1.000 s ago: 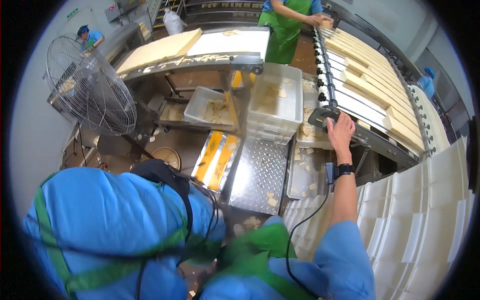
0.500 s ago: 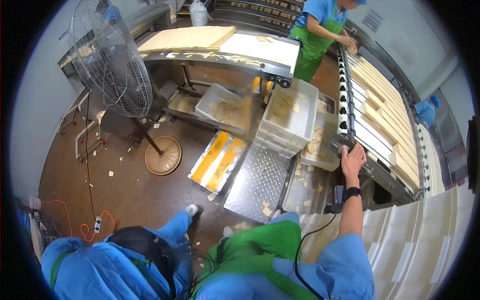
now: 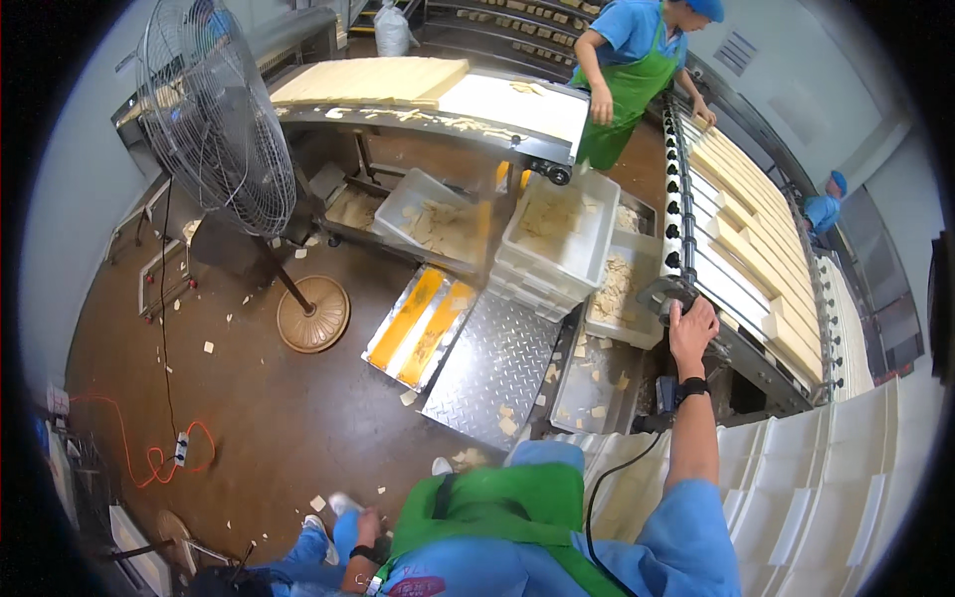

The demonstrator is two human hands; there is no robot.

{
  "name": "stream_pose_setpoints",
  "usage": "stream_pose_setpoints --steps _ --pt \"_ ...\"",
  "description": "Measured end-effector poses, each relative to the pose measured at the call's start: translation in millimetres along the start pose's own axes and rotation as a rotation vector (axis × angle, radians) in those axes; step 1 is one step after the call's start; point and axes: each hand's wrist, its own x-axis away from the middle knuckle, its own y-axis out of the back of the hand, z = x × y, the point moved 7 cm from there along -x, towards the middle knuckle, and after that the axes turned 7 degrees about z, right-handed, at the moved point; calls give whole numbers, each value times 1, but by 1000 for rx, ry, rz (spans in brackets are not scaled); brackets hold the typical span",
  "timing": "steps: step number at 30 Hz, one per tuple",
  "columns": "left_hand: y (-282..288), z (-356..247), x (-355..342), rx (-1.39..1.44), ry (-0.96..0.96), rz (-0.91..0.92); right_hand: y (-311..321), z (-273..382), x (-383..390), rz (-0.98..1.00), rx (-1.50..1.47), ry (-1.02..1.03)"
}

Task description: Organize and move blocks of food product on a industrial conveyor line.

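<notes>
My right hand (image 3: 694, 328), with a black band on its wrist, rests against the rounded metal corner (image 3: 668, 297) at the near end of a conveyor. Its fingers are stretched and the thumb stands apart. On that conveyor lie long pale yellow dough-like strips (image 3: 741, 184) in rows, with a few shorter pieces (image 3: 786, 333) along the near side. A row of black knobs (image 3: 672, 207) runs down its left edge. Beside my green apron, at the bottom, is a hand (image 3: 368, 525) with a dark wristband. Whose it is, I cannot tell, and its fingers are unclear.
A co-worker in a green apron (image 3: 632, 85) stands at the conveyor's far end. Stacked white bins (image 3: 542, 269) and a metal tread plate (image 3: 492, 368) lie ahead. A standing fan (image 3: 214, 129) is at left, an orange cord (image 3: 129, 453) on the floor. White ridged panels (image 3: 796, 478) are at right.
The blue-clad person at my lower left has moved mostly out of view, uncovering floor, shoes and a hand. The co-worker's one hand has dropped from the strips. My right hand stays at the corner.
</notes>
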Motion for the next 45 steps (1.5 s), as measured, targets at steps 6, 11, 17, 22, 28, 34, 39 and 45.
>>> stream_pose_setpoints --steps 6,11,17,22,28,34,39,45 --pt "-24 -23 -31 873 353 -96 -8 -7 -9 97 15 -56" --pt "-10 16 -7 822 317 128 -11 2 -10 57 4 -11" --pt "37 18 45 -717 -210 -166 -11 -3 -11 66 42 -26" --pt "43 62 57 -718 65 -80 -10 -6 -9 57 -8 -29" --pt "52 62 48 -612 164 -33 -3 5 -4 41 -12 -16" --pt "39 25 5 566 303 -90 -4 -5 -7 52 21 -39" --pt "51 0 -35 676 400 -182 -4 0 -9 0 -12 -30" --pt "49 -50 -107 736 414 -104 -19 -9 -10 13 -89 -67"
